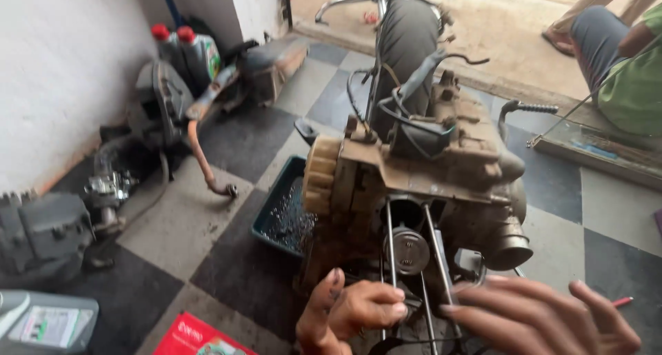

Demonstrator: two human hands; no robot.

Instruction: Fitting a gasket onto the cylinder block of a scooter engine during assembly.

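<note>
- Engine — grimy, its cylinder off — stands on the checkered floor, long studs and piston exposed.
- Your left hand, at 6 o'clock of the piston, curls loosely beside the studs; whether it grips anything, you cannot tell.
- Your right hand, at 4 o'clock, spreads open — fingertips touching a stud.
- Blue tray sits at 9 o'clock.

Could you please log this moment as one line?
left hand: fingers on engine studs | right hand: open, touching studs | engine: dirty, beside oil tray
</note>
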